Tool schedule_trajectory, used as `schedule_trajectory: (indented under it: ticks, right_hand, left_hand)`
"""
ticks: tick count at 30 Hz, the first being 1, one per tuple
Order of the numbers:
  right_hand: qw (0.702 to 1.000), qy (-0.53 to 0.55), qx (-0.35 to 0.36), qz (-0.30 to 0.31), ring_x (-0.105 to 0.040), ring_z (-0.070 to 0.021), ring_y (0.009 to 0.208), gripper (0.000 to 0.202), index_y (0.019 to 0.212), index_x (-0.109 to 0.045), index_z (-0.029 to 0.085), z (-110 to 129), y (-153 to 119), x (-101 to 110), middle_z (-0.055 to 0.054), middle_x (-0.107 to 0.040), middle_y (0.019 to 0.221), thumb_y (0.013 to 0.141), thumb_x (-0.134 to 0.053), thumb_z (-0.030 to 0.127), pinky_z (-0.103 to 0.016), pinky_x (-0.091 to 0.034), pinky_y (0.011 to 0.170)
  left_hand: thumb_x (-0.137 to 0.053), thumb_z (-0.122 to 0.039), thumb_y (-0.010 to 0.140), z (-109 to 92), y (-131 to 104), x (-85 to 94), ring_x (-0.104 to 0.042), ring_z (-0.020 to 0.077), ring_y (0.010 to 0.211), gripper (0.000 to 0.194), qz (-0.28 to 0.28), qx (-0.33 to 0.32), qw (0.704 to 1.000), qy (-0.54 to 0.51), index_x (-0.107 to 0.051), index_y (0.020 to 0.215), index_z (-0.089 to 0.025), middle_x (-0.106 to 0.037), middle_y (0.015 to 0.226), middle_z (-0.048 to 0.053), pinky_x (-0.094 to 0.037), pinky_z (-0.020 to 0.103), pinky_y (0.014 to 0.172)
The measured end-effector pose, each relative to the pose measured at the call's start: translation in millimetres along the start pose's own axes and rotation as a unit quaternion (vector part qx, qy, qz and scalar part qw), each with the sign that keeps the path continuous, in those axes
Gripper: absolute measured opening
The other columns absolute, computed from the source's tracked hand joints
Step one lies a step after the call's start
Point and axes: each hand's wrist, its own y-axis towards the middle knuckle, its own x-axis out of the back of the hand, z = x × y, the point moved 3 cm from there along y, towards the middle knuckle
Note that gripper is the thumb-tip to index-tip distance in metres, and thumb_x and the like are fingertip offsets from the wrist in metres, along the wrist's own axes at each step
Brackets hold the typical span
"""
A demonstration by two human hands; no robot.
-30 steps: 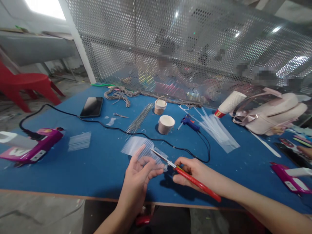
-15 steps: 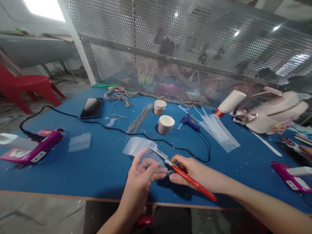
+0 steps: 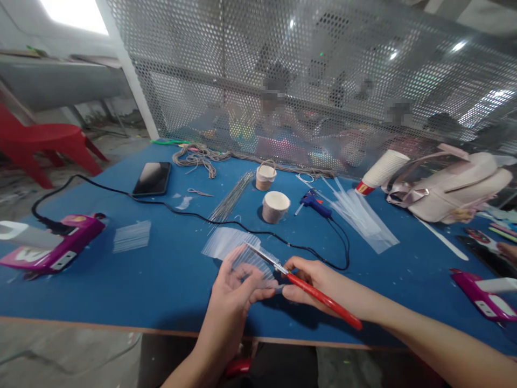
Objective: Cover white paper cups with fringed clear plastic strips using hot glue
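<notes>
Left hand (image 3: pixel 238 293), ours: thumb and fingers bent around a clear, ribbed plastic sheet (image 3: pixel 256 268), pinching it. Right hand (image 3: pixel 313 283), ours: fingers curled about red-handled metal scissors (image 3: pixel 323 299), thumb and forefinger parted at the tips; the blades lie over the sheet, just above the left fingers.

Just beyond the left fingertips, on the blue table (image 3: pixel 169 285): a whitish, translucent ribbed sheet (image 3: pixel 224 242). Past it runs a thin black cord (image 3: pixel 264 232).

Containers and neighbours, as we list them outward from the fingers:

One small round beige cup (image 3: pixel 273 214), ahead, upright, its pale inside showing at the open mouth.

One blue glue gun (image 3: pixel 317 203), right of that cup, and one fan of translucent plastic strips (image 3: pixel 367 221), farther right.

One bundle of thin grey rods (image 3: pixel 232 199), ahead and left.

One small tan-and-white cup with arched handle (image 3: pixel 264 186), behind the first, upright, pale within; its floor we cannot make out.

One tilted stack of white paper cups (image 3: pixel 383 170), far right, nested, the lower end red.

One pale pink backpack (image 3: pixel 456 186), beside the stack, contents hidden from us.
</notes>
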Motion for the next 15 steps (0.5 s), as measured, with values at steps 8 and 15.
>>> schedule_trajectory:
  ticks: [8, 15]
  right_hand:
    - [1.0, -0.009, 0.002, -0.013, -0.031, -0.0074, 0.052, 0.038, 0.083, -0.05, 0.016, 1.1, 1.0, -0.3, 0.007, -0.04, 0.059, 0.084, -0.052, 0.054, -0.019, -0.027, 0.045]
    - [0.999, -0.03, 0.0, -0.016, -0.032, -0.0073, 0.051, 0.036, 0.083, -0.05, 0.017, -2.2, 0.8, 0.0, 0.007, -0.042, 0.057, 0.082, -0.056, 0.052, -0.019, -0.027, 0.045]
  left_hand:
    - [-0.074, -0.016, 0.063, 1.9, 1.8, 1.6, -0.068, 0.0174, 0.057, 0.065, 0.007, -0.002, 1.0, 0.0, -0.041, 0.119, -0.018, -0.059, 0.067, -0.005, -0.056, 0.029, 0.058]
    - [-0.072, -0.013, 0.066, 1.2, 0.3, 2.2, -0.069, 0.0181, 0.06, 0.066, 0.013, -0.006, 1.0, 0.005, -0.039, 0.122, -0.017, -0.059, 0.067, -0.004, -0.057, 0.028, 0.058]
